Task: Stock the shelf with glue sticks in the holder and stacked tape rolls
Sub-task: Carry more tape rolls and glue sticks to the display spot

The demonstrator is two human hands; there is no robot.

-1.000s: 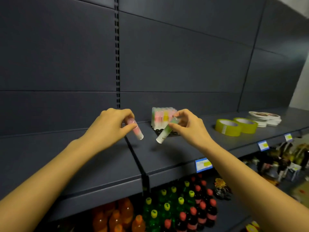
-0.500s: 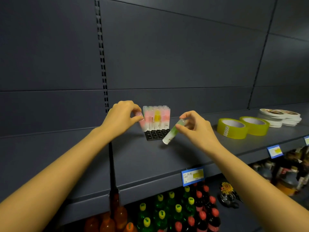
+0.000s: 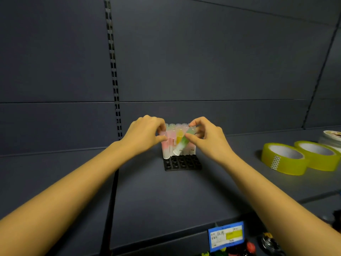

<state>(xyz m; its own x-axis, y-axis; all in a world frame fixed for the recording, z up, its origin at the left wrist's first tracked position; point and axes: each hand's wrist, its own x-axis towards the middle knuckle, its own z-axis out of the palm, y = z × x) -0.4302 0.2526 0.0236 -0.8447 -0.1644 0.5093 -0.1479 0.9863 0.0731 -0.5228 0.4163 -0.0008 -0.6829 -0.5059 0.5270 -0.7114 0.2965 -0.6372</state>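
On a dark grey shelf [image 3: 166,196], the left hand [image 3: 145,133] pinches an upright pink glue stick [image 3: 165,147], the right hand [image 3: 208,137] a tilted green glue stick [image 3: 181,145], at the black holder [image 3: 182,164], centre frame.

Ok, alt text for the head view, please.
Left hand pinches a pink glue stick and right hand a tilted green glue stick at a black holder on a grey shelf. Two yellow tape rolls lie further right.

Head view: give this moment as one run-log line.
left hand: pinches pink glue stick, upright | right hand: pinches green glue stick, tilted | holder: front holes empty | tape rolls: unstacked
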